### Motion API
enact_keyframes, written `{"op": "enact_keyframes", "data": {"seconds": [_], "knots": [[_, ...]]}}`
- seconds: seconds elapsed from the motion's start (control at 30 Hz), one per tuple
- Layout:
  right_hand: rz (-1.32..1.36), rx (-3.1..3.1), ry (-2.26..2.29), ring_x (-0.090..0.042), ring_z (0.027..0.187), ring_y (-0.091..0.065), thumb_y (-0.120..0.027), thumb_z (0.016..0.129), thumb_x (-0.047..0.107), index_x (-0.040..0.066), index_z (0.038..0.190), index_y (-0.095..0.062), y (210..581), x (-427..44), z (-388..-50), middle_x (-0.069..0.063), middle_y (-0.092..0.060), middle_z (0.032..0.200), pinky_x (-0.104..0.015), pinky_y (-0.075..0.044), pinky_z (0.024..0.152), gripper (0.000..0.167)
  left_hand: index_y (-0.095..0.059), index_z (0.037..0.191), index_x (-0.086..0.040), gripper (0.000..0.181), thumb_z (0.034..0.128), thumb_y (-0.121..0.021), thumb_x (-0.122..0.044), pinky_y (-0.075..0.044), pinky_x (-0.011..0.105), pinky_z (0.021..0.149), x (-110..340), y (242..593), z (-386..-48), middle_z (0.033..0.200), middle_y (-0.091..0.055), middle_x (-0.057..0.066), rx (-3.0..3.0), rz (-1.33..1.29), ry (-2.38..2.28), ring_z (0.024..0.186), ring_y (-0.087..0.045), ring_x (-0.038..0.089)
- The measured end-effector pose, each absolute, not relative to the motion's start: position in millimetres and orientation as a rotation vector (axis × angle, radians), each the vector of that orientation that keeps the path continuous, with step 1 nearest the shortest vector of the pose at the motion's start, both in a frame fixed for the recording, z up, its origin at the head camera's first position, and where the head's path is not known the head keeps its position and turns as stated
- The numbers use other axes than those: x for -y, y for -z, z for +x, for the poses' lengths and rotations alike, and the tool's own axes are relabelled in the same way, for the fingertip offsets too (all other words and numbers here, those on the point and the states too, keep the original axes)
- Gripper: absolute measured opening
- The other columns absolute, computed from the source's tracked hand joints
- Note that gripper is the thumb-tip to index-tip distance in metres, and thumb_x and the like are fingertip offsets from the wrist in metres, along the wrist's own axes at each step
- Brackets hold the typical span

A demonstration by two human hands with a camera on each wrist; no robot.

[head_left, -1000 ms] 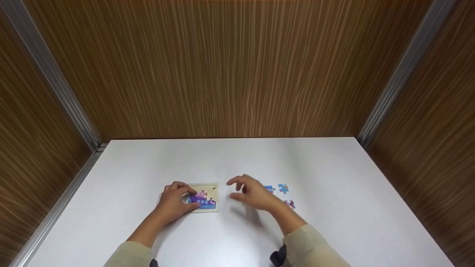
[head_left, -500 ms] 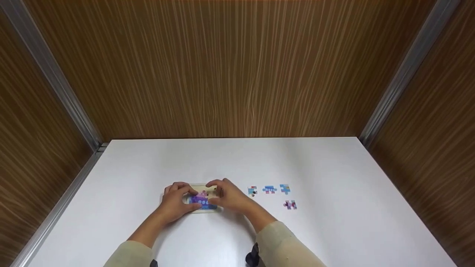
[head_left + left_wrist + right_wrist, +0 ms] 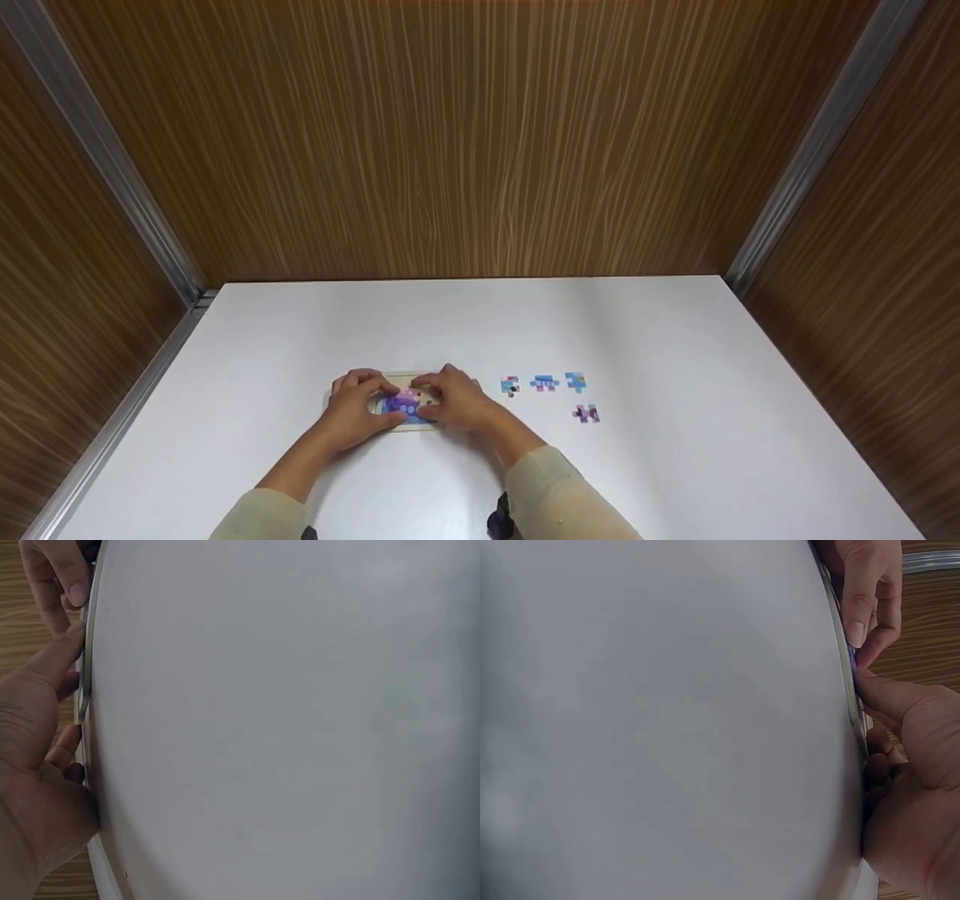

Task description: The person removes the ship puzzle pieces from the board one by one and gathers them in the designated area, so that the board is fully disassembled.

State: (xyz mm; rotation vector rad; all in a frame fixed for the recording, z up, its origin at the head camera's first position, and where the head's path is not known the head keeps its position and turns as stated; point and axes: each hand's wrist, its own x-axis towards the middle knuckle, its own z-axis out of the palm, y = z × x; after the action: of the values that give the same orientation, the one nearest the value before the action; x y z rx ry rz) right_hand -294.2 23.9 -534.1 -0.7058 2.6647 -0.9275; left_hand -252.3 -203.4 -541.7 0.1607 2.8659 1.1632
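Observation:
A small jigsaw puzzle board (image 3: 405, 373) lies flat on the white table, with a pale rim and a pink, purple and blue picture (image 3: 403, 405) partly assembled in it. My left hand (image 3: 352, 409) holds the board's left side, thumb and forefinger resting on its face. From the right, my right hand (image 3: 459, 401) grips the board's other side, its thumb and forefinger bent over the picture and covering part of it. In the left wrist view the board's edge (image 3: 89, 664) shows thin and side-on beside the fingers. Whether a separate piece sits under the right fingertips is hidden.
Several loose jigsaw pieces lie to the right of the board: a blue one with a dark spot (image 3: 510, 386), a blue and pink one (image 3: 544, 383), a blue one (image 3: 576, 382) and a multicoloured one (image 3: 586, 414). Wood-patterned panels (image 3: 480, 142) enclose the white table (image 3: 645, 465).
My right hand has moved left from beside the loose pieces onto the board's right side, and its thumb and forefinger have come down on the picture. The left hand has stayed in place.

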Motion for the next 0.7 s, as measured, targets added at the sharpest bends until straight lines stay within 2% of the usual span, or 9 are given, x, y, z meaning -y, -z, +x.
{"op": "enact_keyframes", "data": {"seconds": [0.1, 0.3, 0.7], "knots": [[-0.711, -2.681, 0.908, -0.012, 0.090, -0.046, -0.082, 0.097, 0.026, 0.024, 0.142, -0.071, 534.0, -23.0, -293.8, 0.001, -0.055, 0.101, -0.033, -0.038, 0.088, 0.046, -0.076, 0.121, -0.020, 0.040, 0.0885, -0.091, -0.038, -0.030, 0.076, 0.123, 205.4, 542.8, -252.9, 0.158, -0.048, 0.019, -2.855, 0.186, -1.172, 0.154, -0.031, 0.049], [-0.668, -2.674, 0.925, -0.013, 0.095, -0.047, -0.081, 0.097, 0.029, 0.025, 0.142, -0.070, 533.7, -21.9, -293.1, 0.002, -0.055, 0.104, -0.037, -0.041, 0.095, 0.046, -0.076, 0.122, -0.021, 0.040, 0.0893, -0.090, -0.039, -0.032, 0.073, 0.124, 206.4, 545.9, -255.4, 0.158, -0.048, 0.018, -2.857, 0.178, -1.161, 0.154, -0.032, 0.047], [-0.643, -2.700, 0.939, -0.013, 0.095, -0.048, -0.079, 0.100, 0.036, 0.028, 0.144, -0.068, 537.0, -20.2, -290.7, 0.005, -0.054, 0.103, -0.036, -0.038, 0.093, 0.046, -0.076, 0.123, -0.021, 0.041, 0.0892, -0.090, -0.040, -0.031, 0.073, 0.125, 205.2, 547.5, -256.9, 0.159, -0.048, 0.018, -2.860, 0.160, -1.142, 0.154, -0.033, 0.048]]}}
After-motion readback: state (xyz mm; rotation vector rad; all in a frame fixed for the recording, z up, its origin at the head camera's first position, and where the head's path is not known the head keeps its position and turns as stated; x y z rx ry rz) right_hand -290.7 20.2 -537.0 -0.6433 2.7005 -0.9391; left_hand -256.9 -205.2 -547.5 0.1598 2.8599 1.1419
